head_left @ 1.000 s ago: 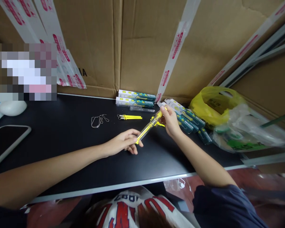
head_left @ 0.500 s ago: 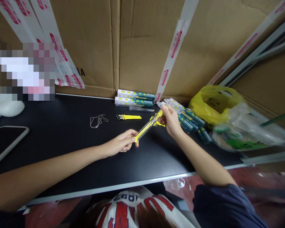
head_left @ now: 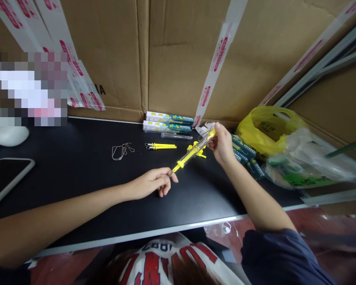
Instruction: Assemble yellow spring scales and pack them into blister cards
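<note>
Large brown cardboard (head_left: pixel 178 59) stands behind a black table (head_left: pixel 86 186). On the right side of the table lies a yellow plastic bag (head_left: pixel 249 136), and near it some printed boxes (head_left: pixel 243 148) are piled. The right hand (head_left: pixel 223 144) is clamped on the upper yellow end of a clear tube (head_left: pixel 195 150). The left hand (head_left: pixel 158 181) has its thumb and forefinger together on the small hook at the lower end. The tube is tilted between both hands, above the table. Beyond it lie slim yellow rods (head_left: pixel 165 146); farther left, bent metal wires (head_left: pixel 124 151).
</note>
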`<action>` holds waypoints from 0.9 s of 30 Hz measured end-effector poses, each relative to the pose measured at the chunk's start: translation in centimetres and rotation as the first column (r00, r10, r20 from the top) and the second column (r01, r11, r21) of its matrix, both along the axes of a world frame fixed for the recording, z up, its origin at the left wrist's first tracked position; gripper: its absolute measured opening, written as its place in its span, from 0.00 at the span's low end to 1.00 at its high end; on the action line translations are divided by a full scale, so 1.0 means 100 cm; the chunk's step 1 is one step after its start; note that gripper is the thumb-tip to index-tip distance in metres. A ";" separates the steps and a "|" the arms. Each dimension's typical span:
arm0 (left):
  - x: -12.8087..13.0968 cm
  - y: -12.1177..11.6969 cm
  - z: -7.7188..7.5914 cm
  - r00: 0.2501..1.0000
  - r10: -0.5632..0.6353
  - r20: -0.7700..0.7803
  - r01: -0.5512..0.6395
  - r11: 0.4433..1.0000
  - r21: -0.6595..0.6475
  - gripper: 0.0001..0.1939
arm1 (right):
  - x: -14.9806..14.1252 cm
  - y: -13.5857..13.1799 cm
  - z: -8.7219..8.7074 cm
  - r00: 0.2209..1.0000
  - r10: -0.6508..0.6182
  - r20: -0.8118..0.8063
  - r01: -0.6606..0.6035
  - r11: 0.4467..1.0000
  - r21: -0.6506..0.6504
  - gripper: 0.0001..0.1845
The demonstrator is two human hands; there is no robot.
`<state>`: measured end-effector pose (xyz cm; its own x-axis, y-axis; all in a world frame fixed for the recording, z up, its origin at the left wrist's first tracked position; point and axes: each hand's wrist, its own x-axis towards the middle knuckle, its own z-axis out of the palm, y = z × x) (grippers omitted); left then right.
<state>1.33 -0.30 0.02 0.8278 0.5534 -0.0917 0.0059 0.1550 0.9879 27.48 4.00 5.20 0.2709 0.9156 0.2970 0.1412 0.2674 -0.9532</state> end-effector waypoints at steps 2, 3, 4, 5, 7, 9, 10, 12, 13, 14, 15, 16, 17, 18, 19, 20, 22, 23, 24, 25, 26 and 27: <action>0.000 0.000 0.000 1.000 0.012 -0.005 -0.012 1.000 0.002 0.10 | 0.009 0.004 0.004 0.999 -0.048 0.012 0.047 0.998 0.043 0.27; 0.000 0.001 0.001 1.000 0.018 -0.010 -0.018 1.000 -0.009 0.10 | 0.012 0.005 0.005 0.998 -0.062 0.013 0.062 0.997 0.055 0.27; 0.000 0.001 0.001 1.000 0.022 -0.021 -0.023 0.999 -0.023 0.10 | 0.014 0.006 0.006 0.998 -0.069 0.011 0.068 0.996 0.063 0.27; 0.000 0.002 0.001 0.999 0.027 -0.035 -0.028 0.999 -0.037 0.10 | 0.014 0.005 0.006 0.998 -0.065 0.004 0.064 0.996 0.062 0.27; 0.001 0.004 0.001 0.998 0.030 -0.061 -0.033 0.998 -0.057 0.08 | 0.009 0.003 0.004 0.999 -0.040 -0.012 0.040 0.998 0.038 0.26; 0.001 0.004 0.001 0.997 0.024 -0.070 -0.028 0.998 -0.054 0.06 | -0.001 -0.001 0.000 1.000 -0.010 -0.013 0.010 1.000 -0.001 0.26; 0.001 0.004 0.001 0.997 0.018 -0.070 -0.021 0.999 -0.044 0.06 | -0.006 -0.003 -0.002 1.000 0.005 -0.006 -0.005 1.000 -0.017 0.26; 0.001 0.003 0.000 0.997 0.002 -0.075 -0.004 1.000 -0.018 0.05 | -0.014 -0.007 -0.005 0.999 0.037 0.010 -0.037 0.999 -0.033 0.27; 0.000 0.003 0.000 0.997 -0.007 -0.081 0.007 1.000 -0.005 0.05 | -0.016 -0.008 -0.006 0.998 0.053 0.016 -0.053 0.998 -0.038 0.27; 0.000 0.003 -0.001 0.996 -0.016 -0.087 0.016 1.000 0.007 0.06 | -0.016 -0.008 -0.006 0.998 0.063 0.019 -0.062 0.997 -0.041 0.27; -0.001 0.002 -0.001 0.995 -0.020 -0.093 0.022 1.000 0.016 0.06 | -0.014 -0.007 -0.005 0.998 0.063 0.021 -0.063 0.997 -0.041 0.27; -0.001 0.002 -0.002 0.995 -0.020 -0.096 0.022 0.999 0.023 0.06 | -0.011 -0.006 -0.003 0.998 0.054 0.021 -0.053 0.998 -0.037 0.27; -0.002 0.002 -0.002 0.995 -0.017 -0.097 0.020 0.999 0.029 0.06 | -0.007 -0.003 -0.001 0.999 0.034 0.019 -0.034 0.999 -0.027 0.27; -0.002 0.002 -0.002 0.995 -0.011 -0.095 0.015 0.999 0.033 0.06 | -0.001 -0.001 0.001 1.000 0.009 0.016 -0.009 1.000 -0.012 0.27; -0.002 0.003 -0.002 0.996 -0.006 -0.090 0.009 0.999 0.034 0.06 | 0.004 0.001 0.003 1.000 -0.017 0.011 0.016 1.000 0.010 0.27; -0.002 0.003 -0.002 0.996 -0.002 -0.085 0.005 0.999 0.035 0.06 | 0.008 0.003 0.005 0.999 -0.037 0.004 0.037 0.999 0.031 0.27; -0.002 0.003 -0.003 0.997 -0.005 -0.080 0.007 0.999 0.032 0.07 | 0.010 0.004 0.007 0.998 -0.065 -0.013 0.066 0.996 0.060 0.27; -0.002 0.003 -0.003 0.996 -0.008 -0.084 0.010 0.999 0.030 0.07 | 0.008 0.002 0.007 0.998 -0.063 -0.014 0.064 0.996 0.060 0.27; -0.002 0.003 -0.003 0.996 -0.008 -0.092 0.010 0.999 0.030 0.07 | 0.005 0.000 0.006 0.999 -0.051 -0.006 0.051 0.998 0.049 0.26; -0.002 0.003 -0.003 0.995 -0.006 -0.103 0.009 0.999 0.032 0.07 | 0.001 -0.002 0.005 1.000 -0.027 0.009 0.027 0.999 0.026 0.26; -0.003 0.003 -0.002 0.993 -0.003 -0.115 0.007 0.999 0.038 0.07 | -0.003 -0.005 0.004 1.000 -0.005 0.022 0.004 1.000 0.004 0.26; -0.003 0.002 -0.002 0.992 -0.002 -0.126 0.008 0.999 0.045 0.07 | -0.007 -0.006 0.004 0.999 0.021 0.029 -0.021 1.000 -0.015 0.26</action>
<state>1.06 -0.09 -0.19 0.8140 0.5552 -0.1707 0.1318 0.1098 0.9852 26.82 3.36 5.56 0.2431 0.9252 0.2913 0.1635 0.2569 -0.9525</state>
